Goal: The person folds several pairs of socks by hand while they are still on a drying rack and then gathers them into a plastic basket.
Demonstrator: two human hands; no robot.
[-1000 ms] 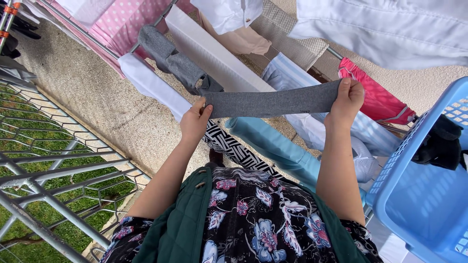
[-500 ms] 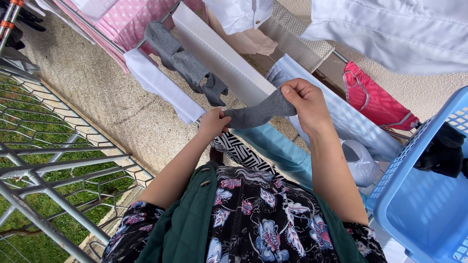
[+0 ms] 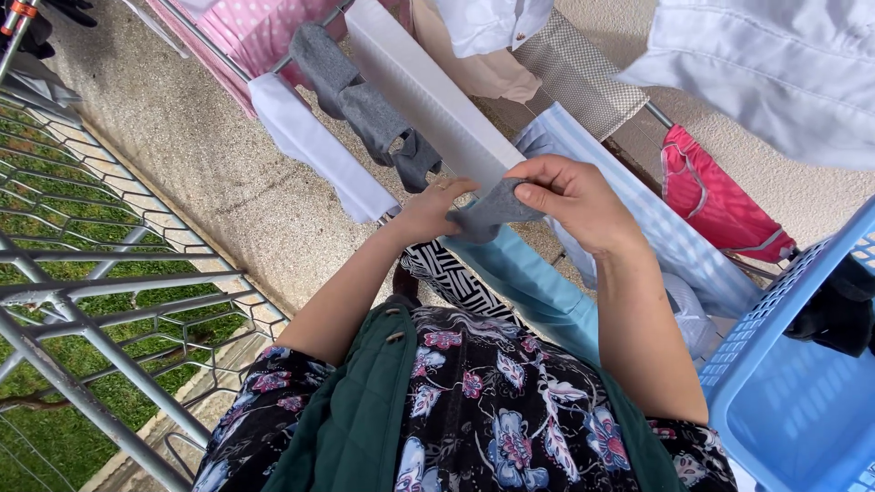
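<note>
A small grey knitted sock (image 3: 492, 208), bunched into a short folded wad, sat between the person's two hands at the middle of the view, above the laundry hanging on the drying rack. The right hand (image 3: 574, 200) was closed on its upper end, thumb pressed against curled fingers, and the left hand (image 3: 430, 211) pinched the lower end with its fingertips, so both hands met around the fabric with hardly any gap between them. Just behind the hands ran a long white flat sheet (image 3: 424, 96) draped over a rail, and directly beneath them hung a pale blue smooth cloth (image 3: 529, 282) and a black-and-white striped piece (image 3: 447, 273), leaving little free space below. To the left of the white sheet another pair of grey socks (image 3: 365, 100) hung over the thin metal rack rail (image 3: 205, 44), beside a narrow white cloth (image 3: 319, 150) and a pink dotted fabric (image 3: 264, 27). To the right lay a light blue striped shirt (image 3: 638, 210) and a bright pink garment (image 3: 720, 205), with a large white shirt (image 3: 775, 64) across the upper corner. A blue plastic laundry basket (image 3: 793, 383) with a perforated wall crowded the right forearm at the lower right edge, dark clothing lying inside it. On the left, bare concrete ground (image 3: 200, 182) was open as far as a grey wire fence (image 3: 109, 301) over grass.
</note>
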